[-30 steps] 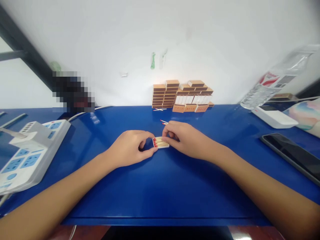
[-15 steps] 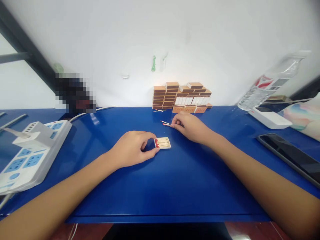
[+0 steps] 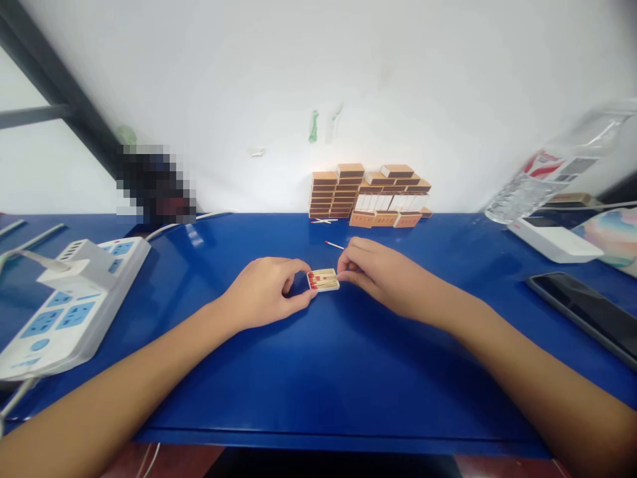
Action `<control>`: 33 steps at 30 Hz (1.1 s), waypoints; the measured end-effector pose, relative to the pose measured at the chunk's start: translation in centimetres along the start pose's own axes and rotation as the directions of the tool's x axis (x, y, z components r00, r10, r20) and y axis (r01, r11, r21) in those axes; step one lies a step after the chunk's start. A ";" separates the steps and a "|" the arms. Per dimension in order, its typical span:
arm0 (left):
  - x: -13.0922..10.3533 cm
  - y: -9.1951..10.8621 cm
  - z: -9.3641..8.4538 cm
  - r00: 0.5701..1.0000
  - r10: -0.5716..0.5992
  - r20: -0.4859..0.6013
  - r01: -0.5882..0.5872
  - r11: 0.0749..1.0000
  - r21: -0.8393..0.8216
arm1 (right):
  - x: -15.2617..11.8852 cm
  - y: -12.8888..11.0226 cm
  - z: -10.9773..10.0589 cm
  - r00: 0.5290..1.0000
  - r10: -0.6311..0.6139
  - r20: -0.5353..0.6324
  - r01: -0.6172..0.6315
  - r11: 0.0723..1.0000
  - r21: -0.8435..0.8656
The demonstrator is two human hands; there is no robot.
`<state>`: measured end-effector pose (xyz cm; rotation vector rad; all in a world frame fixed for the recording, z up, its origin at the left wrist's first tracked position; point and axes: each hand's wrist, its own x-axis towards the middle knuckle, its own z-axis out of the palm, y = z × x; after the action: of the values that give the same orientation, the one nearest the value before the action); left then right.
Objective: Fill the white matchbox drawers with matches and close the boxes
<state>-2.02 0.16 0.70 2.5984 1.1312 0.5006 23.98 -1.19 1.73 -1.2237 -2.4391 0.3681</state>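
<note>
Between thumb and forefinger, my left hand (image 3: 266,292) grips the left end of a small white matchbox tray (image 3: 329,289) on the desk. Red-headed matches lie in it, heads toward my left hand. My right hand (image 3: 381,275) is closed in a pinch at the tray's right end, holding matches (image 3: 327,277) whose red heads reach over the tray. Their exact number is too small to make out. One loose match (image 3: 334,245) lies on the desk just beyond my right fingers, its tail end near them.
Stacked matchboxes (image 3: 336,192) stand against the wall, with a few loose matches (image 3: 324,220) before them. A power strip (image 3: 94,318) is at left. A phone (image 3: 582,312), a white device (image 3: 557,240) and a plastic bottle (image 3: 537,172) are at right, on the blue desk (image 3: 318,378).
My right hand has come nearer, bringing picked-up matches from the desk to the tray. One match stays behind on the desk. My left hand keeps its grip on the tray.
</note>
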 end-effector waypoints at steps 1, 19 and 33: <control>0.0 0.0 0.0 1.000 0.012 -0.002 -0.012 1.000 -0.004 | -0.1 -0.2 0.2 1.000 -0.012 0.010 0.012 1.000 -0.013; -0.2 0.5 0.0 0.995 0.095 -0.011 -0.096 0.995 -0.014 | -0.2 -0.9 0.6 0.999 0.024 -0.023 -0.023 0.999 0.043; -0.1 0.6 -0.2 0.993 0.113 0.042 -0.115 0.993 0.034 | 0.0 -1.4 1.8 1.000 -0.003 -0.014 0.005 0.989 0.147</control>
<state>-1.79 -0.24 1.07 2.7031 0.9925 0.4530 22.18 -2.11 0.69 -1.1542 -2.3560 0.5269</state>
